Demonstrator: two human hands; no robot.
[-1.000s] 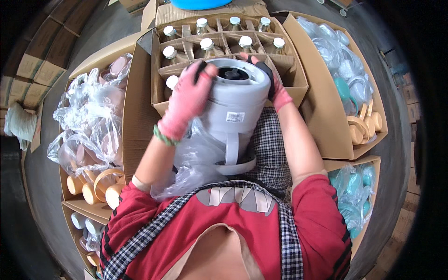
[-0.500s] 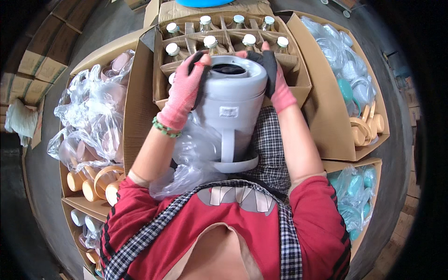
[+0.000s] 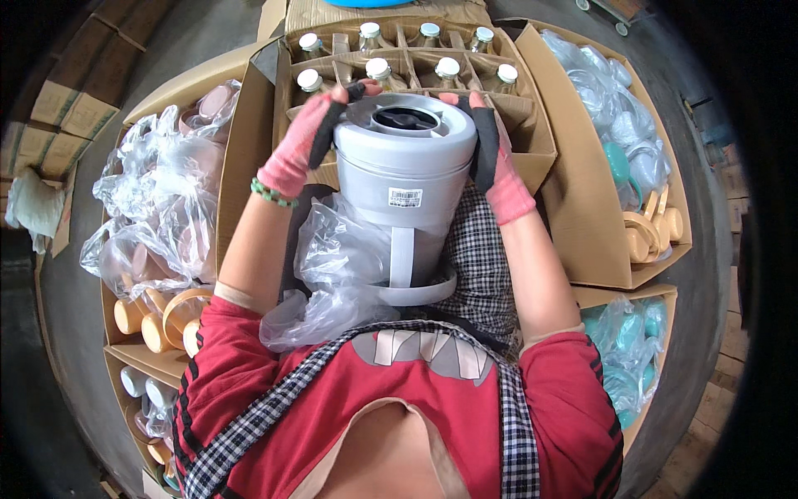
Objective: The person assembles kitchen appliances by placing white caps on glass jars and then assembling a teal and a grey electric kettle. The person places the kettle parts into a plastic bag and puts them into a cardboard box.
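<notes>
In front of my chest stands a grey plastic jug (image 3: 366,191) with a broad lid (image 3: 357,137), a dark round opening in its top, and a carrying handle (image 3: 402,258) hanging down its near side. A small white label (image 3: 405,198) is stuck on the jug. My left hand (image 3: 320,129), in a pink and black fingerless glove, grips the lid's left rim. On the opposite side my right hand (image 3: 496,158), gloved the same way, presses against the rim, its fingers partly hidden behind it. A crumpled clear plastic bag (image 3: 341,249) lies against the jug's lower left.
Beyond the jug is a divided carton (image 3: 544,141) of white-capped glass bottles (image 3: 376,70). Left, a carton (image 3: 247,158) holds bagged pink items and peach plastic pieces (image 3: 155,328). Right are cartons of bagged clear pieces (image 3: 622,116) and teal pieces (image 3: 628,337). Brown boxes (image 3: 71,96) are stacked far left.
The jug's top has tipped toward me, so more of its opening shows. My left hand has moved left and outward along the rim, and my right hand sits slightly lower.
</notes>
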